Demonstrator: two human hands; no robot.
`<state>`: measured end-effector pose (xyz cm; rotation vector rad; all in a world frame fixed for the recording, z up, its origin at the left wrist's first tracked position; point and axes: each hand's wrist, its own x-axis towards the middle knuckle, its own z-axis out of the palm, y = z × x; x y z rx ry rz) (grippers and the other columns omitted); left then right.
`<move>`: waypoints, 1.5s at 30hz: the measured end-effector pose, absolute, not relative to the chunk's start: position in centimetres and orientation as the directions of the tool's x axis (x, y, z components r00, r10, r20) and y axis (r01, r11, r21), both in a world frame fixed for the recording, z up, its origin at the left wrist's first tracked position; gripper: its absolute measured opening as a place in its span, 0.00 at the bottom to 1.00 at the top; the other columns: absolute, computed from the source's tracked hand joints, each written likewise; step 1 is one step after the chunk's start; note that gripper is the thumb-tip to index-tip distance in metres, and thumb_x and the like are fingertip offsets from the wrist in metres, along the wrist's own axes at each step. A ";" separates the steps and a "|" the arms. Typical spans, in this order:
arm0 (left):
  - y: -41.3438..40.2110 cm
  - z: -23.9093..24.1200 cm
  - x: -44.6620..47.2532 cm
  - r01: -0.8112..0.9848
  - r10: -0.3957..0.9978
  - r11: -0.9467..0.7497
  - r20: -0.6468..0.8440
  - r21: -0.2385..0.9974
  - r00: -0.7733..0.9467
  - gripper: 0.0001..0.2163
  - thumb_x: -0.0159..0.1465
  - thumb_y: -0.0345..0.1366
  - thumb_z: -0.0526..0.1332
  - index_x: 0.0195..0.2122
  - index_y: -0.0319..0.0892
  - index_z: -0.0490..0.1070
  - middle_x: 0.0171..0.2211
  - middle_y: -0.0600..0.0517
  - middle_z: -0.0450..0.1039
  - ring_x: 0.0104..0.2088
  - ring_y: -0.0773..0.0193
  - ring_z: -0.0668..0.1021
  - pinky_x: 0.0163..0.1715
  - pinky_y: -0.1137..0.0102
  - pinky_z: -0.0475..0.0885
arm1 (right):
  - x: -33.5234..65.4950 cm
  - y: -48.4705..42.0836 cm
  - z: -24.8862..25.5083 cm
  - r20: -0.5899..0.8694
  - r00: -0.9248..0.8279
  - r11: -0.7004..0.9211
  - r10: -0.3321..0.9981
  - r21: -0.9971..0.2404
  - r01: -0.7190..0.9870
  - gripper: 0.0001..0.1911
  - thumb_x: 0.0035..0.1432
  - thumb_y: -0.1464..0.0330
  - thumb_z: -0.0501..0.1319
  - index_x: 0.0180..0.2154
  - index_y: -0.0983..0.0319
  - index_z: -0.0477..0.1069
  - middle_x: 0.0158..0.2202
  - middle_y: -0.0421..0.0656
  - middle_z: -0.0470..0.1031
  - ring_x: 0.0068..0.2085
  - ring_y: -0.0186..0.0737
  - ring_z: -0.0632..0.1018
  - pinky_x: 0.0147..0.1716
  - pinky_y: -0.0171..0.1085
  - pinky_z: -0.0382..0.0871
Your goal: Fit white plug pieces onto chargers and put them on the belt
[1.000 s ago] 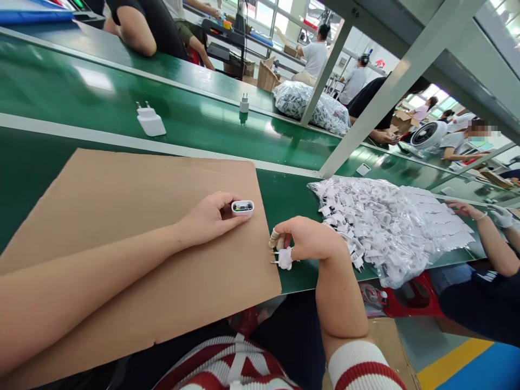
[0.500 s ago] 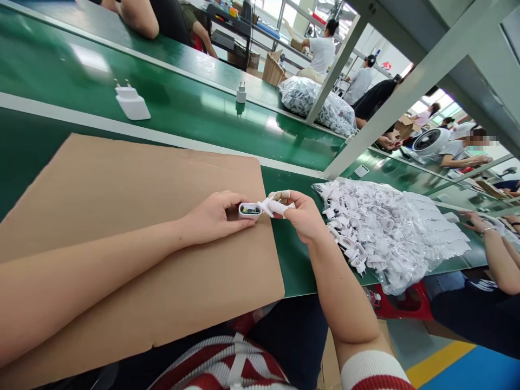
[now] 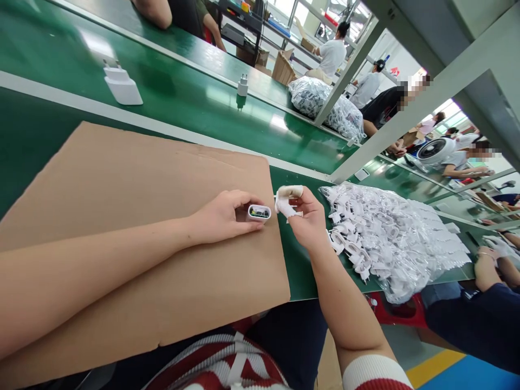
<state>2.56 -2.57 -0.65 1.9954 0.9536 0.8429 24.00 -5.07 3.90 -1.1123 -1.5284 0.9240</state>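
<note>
My left hand (image 3: pixel 221 216) rests on the brown cardboard sheet (image 3: pixel 122 216) and grips a white charger housing (image 3: pixel 259 213), its open end with the circuit board facing right. My right hand (image 3: pixel 306 216) pinches a small white plug cap (image 3: pixel 284 207) just right of that open end, a white finger cot on its index finger. The cap and housing sit a short gap apart.
A clear bag of several white plug caps (image 3: pixel 390 238) lies on the green bench to the right. Two finished chargers (image 3: pixel 122 86) (image 3: pixel 242 85) stand on the green conveyor (image 3: pixel 195 103). Another bag (image 3: pixel 325 103), a metal post (image 3: pixel 406 114) and a co-worker's gloved hands (image 3: pixel 493 254) are nearby.
My right hand carried the plug cap up from the cardboard's lower edge to the housing's open end. The left hand stayed on the housing. The camera shifted slightly.
</note>
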 end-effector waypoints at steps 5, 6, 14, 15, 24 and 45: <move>-2.3 -0.9 2.6 0.338 0.812 -0.482 0.267 0.809 0.519 0.19 0.62 0.55 0.67 0.42 0.45 0.80 0.38 0.50 0.80 0.40 0.55 0.78 0.40 0.64 0.71 | 23.9 -5.5 3.6 0.437 -0.166 0.466 0.884 -0.796 0.387 0.14 0.55 0.65 0.73 0.43 0.58 0.75 0.41 0.42 0.80 0.38 0.37 0.77 0.42 0.38 0.74; -2.3 -1.0 2.5 0.331 0.810 -0.482 0.269 0.811 0.521 0.19 0.62 0.55 0.67 0.41 0.44 0.80 0.37 0.50 0.79 0.40 0.55 0.77 0.39 0.65 0.71 | 23.9 -5.6 3.5 0.460 -0.227 0.511 0.859 -0.740 0.437 0.10 0.57 0.67 0.71 0.41 0.58 0.76 0.38 0.41 0.80 0.38 0.38 0.77 0.41 0.38 0.73; -2.1 -1.3 2.5 0.297 0.813 -0.467 0.272 0.833 0.514 0.19 0.61 0.55 0.69 0.37 0.44 0.79 0.37 0.51 0.79 0.41 0.55 0.77 0.41 0.65 0.71 | 23.4 -5.7 2.1 0.505 -0.404 0.625 0.763 -0.415 0.662 0.12 0.61 0.75 0.58 0.43 0.58 0.75 0.38 0.45 0.77 0.41 0.45 0.75 0.41 0.41 0.71; -2.1 -1.3 2.5 0.296 0.812 -0.467 0.272 0.833 0.516 0.18 0.61 0.55 0.69 0.37 0.44 0.79 0.37 0.51 0.79 0.41 0.55 0.77 0.41 0.65 0.71 | 23.4 -5.7 2.0 0.508 -0.405 0.626 0.760 -0.406 0.665 0.12 0.61 0.75 0.57 0.43 0.59 0.75 0.38 0.45 0.77 0.41 0.44 0.75 0.41 0.41 0.71; -2.2 -1.1 2.6 0.303 0.822 -0.459 0.270 0.835 0.501 0.19 0.60 0.56 0.68 0.34 0.43 0.77 0.33 0.52 0.77 0.38 0.57 0.77 0.37 0.67 0.70 | 22.6 -5.4 3.1 0.457 -0.424 0.592 0.782 -0.330 0.736 0.13 0.51 0.78 0.59 0.37 0.59 0.73 0.34 0.42 0.77 0.37 0.44 0.74 0.39 0.40 0.66; -3.1 -0.9 3.0 0.405 0.864 -0.405 0.197 0.820 0.464 0.19 0.62 0.56 0.64 0.40 0.44 0.79 0.41 0.48 0.81 0.42 0.52 0.81 0.44 0.62 0.75 | 21.8 -5.5 0.8 0.434 -0.231 0.463 0.871 -0.569 0.679 0.06 0.51 0.75 0.64 0.32 0.59 0.72 0.34 0.41 0.77 0.38 0.42 0.75 0.42 0.39 0.69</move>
